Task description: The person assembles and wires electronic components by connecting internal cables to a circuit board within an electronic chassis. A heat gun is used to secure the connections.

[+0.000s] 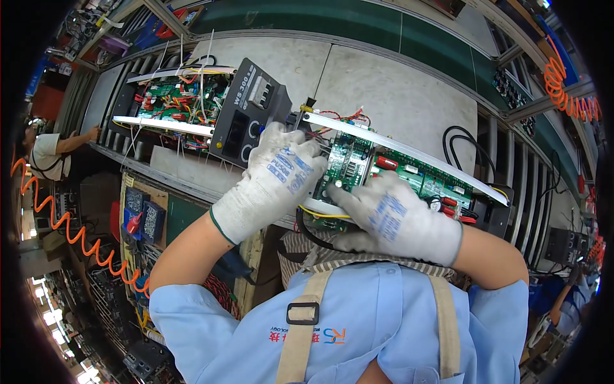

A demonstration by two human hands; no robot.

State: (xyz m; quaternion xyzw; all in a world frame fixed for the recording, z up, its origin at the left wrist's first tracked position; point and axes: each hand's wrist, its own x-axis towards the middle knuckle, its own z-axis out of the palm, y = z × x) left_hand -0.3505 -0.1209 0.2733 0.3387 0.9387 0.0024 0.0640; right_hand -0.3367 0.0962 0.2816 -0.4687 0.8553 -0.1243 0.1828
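Both hands wear white gloves with blue print and work at one open chassis (pixel 448 165), which lies from beside the left hand across to beyond the right. Left hand (pixel 281 163): fingers bent over the near-left end of this chassis, beside a bundle of thin wires; fingertips hidden, so I cannot tell whether it grasps anything. Right hand (pixel 400 214): index finger stretched out to the green circuit board (pixel 348 160) at the chassis's left part, between the two hands; the other fingers are folded below (whether they hold something I cannot tell).

Above the right hand, red capacitors (pixel 386 163) sit on the boards, with a white rail (pixel 409 148) along the far edge. A yellow wire (pixel 323 213) runs between the two hands at the near edge; a black cable (pixel 306 232) bends down just beneath it.

Directly beyond the left hand stands a dark grey front panel (pixel 233 131) with knobs, tilted to the view; it fronts a second open chassis (pixel 169 128), further left, crowded with red wires. Pale tabletop (pixel 409 83) beyond both hands. Right of the right hand and farther off, a looped black cord (pixel 451 142) lies by the rollers (pixel 502 153). Blue bins (pixel 151 222) are left of the left forearm, lower down.
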